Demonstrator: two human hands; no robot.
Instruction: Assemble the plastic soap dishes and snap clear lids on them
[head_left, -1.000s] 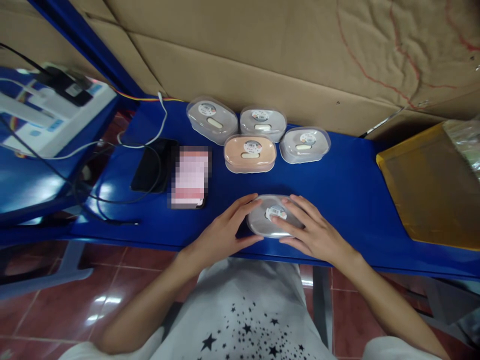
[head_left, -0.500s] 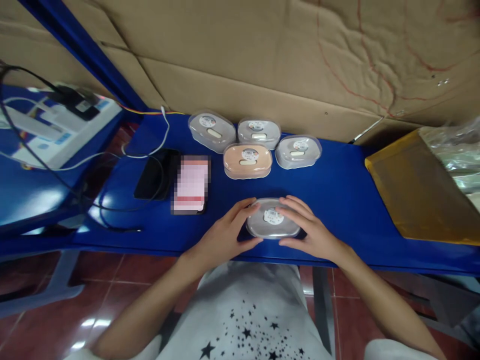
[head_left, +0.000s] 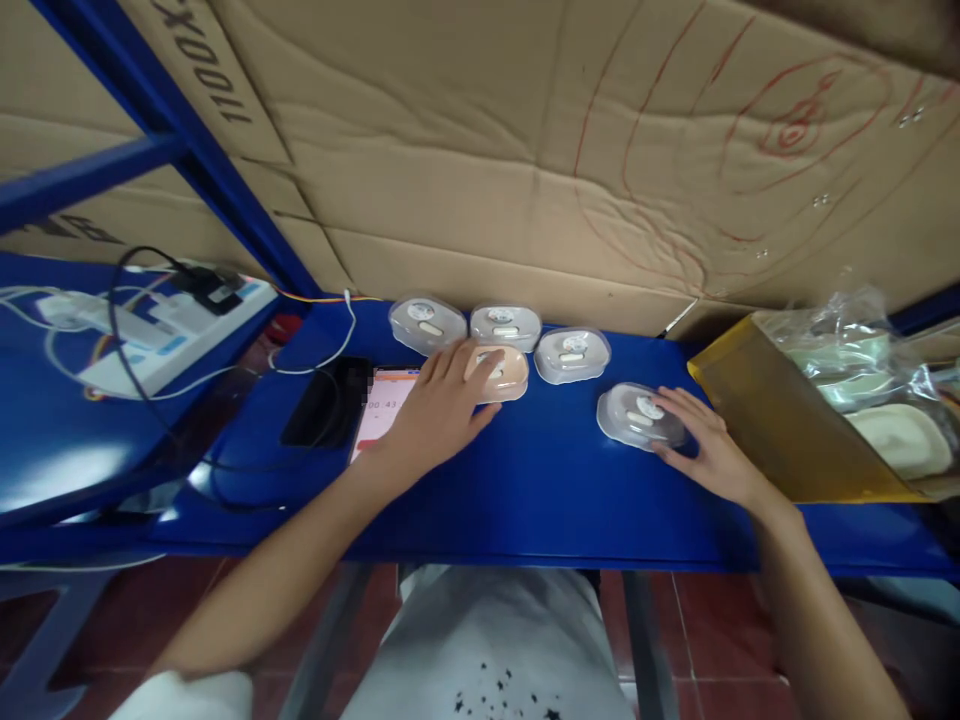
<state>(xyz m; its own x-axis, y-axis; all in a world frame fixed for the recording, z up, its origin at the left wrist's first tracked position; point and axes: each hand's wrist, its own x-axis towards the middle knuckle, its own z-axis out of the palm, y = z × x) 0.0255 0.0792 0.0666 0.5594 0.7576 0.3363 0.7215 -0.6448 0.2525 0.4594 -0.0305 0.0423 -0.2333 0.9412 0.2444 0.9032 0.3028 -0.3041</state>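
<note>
Three grey back-row containers [head_left: 572, 357] sit along the table's [head_left: 525, 505] back edge. Peach container [head_left: 513, 375] just in front of them; near grey container [head_left: 632, 417] further right, short of the yellow-edged carton [head_left: 772, 420] at the table's right end.

Left hand [head_left: 442, 400]: half open, fingers over the peach container's left end, thumb by its front; can't tell if it grips. Right hand [head_left: 697, 440]: half open around the near grey container's right end; hold unclear.

Risks: peach sits close to the back row, so a sloppy pull could knock neighbours. Left wrist overlaps the phone [head_left: 382, 405]; drag could shove it toward the front edge. Plastic looks slick, so one-ended pinches could twist or slip.
</note>
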